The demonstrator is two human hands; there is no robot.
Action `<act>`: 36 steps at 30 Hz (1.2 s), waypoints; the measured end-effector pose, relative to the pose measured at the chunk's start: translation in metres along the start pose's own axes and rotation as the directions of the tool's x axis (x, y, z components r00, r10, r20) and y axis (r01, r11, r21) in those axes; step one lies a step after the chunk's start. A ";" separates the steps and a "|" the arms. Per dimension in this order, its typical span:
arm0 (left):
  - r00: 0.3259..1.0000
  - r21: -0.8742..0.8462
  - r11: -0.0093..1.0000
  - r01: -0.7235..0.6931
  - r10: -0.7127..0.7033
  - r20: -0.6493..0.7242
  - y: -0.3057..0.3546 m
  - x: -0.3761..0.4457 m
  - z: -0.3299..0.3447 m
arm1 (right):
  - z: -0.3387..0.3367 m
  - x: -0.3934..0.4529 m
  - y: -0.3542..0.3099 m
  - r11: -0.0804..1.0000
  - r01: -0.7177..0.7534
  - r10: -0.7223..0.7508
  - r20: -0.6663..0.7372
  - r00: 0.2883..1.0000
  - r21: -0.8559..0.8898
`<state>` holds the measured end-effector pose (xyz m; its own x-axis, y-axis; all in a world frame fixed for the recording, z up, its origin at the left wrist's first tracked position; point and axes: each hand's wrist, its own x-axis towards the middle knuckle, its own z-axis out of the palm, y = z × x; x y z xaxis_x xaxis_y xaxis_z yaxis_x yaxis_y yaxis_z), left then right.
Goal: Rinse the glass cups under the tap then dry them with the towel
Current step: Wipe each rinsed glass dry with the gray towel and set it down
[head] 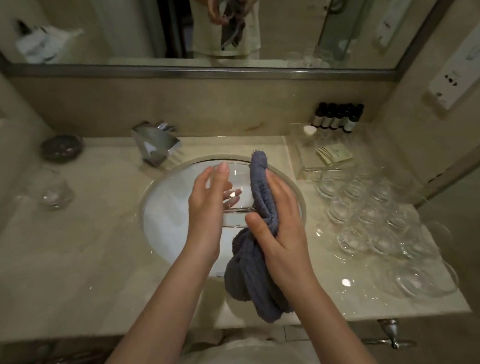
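Observation:
Over the white sink (167, 214) my left hand (206, 209) holds a clear glass cup (237, 187) on its side, fingers wrapped round its left wall. My right hand (275, 222) grips a grey-blue towel (255, 265) and presses it against the cup's right side; the towel's top end sticks up past the rim and its bulk hangs below my palm. The chrome tap (156, 143) stands at the back left of the basin with no water visibly running. Several more glass cups (376, 221) crowd the counter on the right.
One single glass (55, 194) stands on the counter at the left, near a dark round dish (61, 147). Small dark bottles (337, 116) and a clear tray with packets (334, 153) sit at the back right. A mirror (196, 29) runs along the wall.

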<state>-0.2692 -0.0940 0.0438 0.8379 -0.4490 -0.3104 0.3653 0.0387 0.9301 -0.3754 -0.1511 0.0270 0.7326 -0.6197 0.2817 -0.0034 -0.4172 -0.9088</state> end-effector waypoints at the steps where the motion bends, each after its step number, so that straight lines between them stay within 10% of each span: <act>1: 0.999 0.037 0.999 -0.039 0.039 0.009 0.001 0.000 -0.004 | 0.006 0.000 -0.001 1.000 0.002 -0.002 0.009 1.000 -0.010; 7: 0.992 0.045 0.993 -0.112 0.110 0.055 0.012 0.004 -0.025 | 0.038 0.002 -0.006 0.998 0.051 -0.051 -0.002 0.999 -0.023; 14: 0.966 -0.115 0.986 0.118 -0.087 0.244 0.013 0.010 -0.044 | 0.048 0.003 0.001 0.886 -0.239 0.234 0.061 0.970 0.398; 19: 0.998 0.136 0.989 -0.055 0.058 -0.011 0.010 0.023 -0.055 | 0.062 0.002 -0.002 0.940 -0.213 0.218 0.010 0.976 0.266; 29: 0.972 -0.010 0.999 0.042 -0.039 0.232 0.012 0.020 -0.069 | 0.079 0.005 -0.002 0.858 -0.309 0.308 0.070 0.949 0.411; 36: 0.987 0.353 0.922 -0.162 0.151 0.059 0.004 0.026 -0.074 | 0.087 0.006 -0.003 0.942 -0.241 0.242 0.022 0.970 0.236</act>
<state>-0.2158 -0.0395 0.0244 0.8583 -0.4894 -0.1539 0.0576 -0.2062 0.9768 -0.3119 -0.0955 0.0049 0.7246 -0.6876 0.0463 -0.0189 -0.0870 -0.9960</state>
